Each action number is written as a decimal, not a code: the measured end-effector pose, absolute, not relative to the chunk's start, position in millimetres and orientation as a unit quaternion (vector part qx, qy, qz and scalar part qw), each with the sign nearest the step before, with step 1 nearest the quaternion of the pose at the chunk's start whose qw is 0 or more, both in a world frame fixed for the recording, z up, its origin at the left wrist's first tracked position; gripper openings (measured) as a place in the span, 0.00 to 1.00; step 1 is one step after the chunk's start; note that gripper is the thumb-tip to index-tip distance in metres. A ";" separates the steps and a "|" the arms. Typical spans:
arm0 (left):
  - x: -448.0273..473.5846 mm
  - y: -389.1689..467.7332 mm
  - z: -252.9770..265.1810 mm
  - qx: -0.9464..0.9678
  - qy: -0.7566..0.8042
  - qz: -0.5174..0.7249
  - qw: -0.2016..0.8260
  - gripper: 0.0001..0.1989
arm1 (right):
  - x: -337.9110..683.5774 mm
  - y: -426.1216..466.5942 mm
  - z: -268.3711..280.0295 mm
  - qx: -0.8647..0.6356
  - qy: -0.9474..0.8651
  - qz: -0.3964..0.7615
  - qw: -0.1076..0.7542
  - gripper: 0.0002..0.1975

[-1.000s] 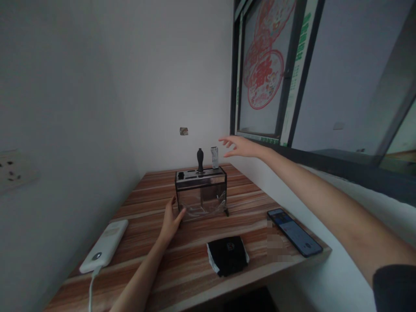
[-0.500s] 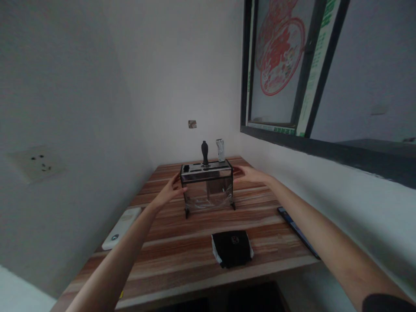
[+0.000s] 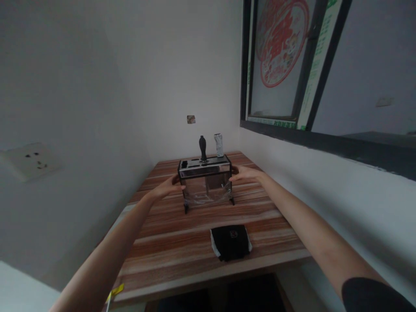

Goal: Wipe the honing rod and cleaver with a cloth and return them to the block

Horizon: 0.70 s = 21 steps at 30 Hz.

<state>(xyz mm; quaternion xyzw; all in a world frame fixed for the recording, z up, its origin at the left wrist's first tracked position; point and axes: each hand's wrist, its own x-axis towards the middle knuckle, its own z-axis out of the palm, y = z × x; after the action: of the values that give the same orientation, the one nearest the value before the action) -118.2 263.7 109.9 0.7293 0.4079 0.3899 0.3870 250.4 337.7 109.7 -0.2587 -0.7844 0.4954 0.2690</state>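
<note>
On the table's far half stands a small clear-walled tank (image 3: 198, 192) with a black frame, a dark top and short black feet. A black bulb-shaped piece (image 3: 203, 149) rises from its top, and a silvery, wrapped-looking upright piece (image 3: 219, 146) stands near its right back corner. My left hand (image 3: 166, 186) holds the tank's left end, thumb at the front edge and fingers partly hidden behind. At the right end, my right hand (image 3: 246, 173) grips the opposite side, its thumb in front. The tank sits upright with its feet on the tabletop.
A black packet with white sides (image 3: 232, 242) lies near the front edge of the wood-grain table (image 3: 169, 242). Something yellow (image 3: 115, 291) is at the front left corner. Walls border the table, with a socket (image 3: 32, 161) on the left and a dark-framed pane (image 3: 276, 130) on the right.
Both hands have closed in on the tank's ends, thumbs now against its front edges. The view has shifted slightly, and my right forearm now covers the phone-like thing on the right.
</note>
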 end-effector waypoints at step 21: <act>-120.1 273.3 113.1 0.716 0.426 0.395 0.388 0.41 | 250.7 342.4 108.2 -0.264 -0.793 0.456 0.306 0.36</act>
<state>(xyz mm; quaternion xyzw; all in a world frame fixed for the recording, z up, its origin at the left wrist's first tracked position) -120.1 273.3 113.1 0.7158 0.4257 0.3947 0.3881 250.7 342.4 108.2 -0.2637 -0.7931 0.4561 0.3056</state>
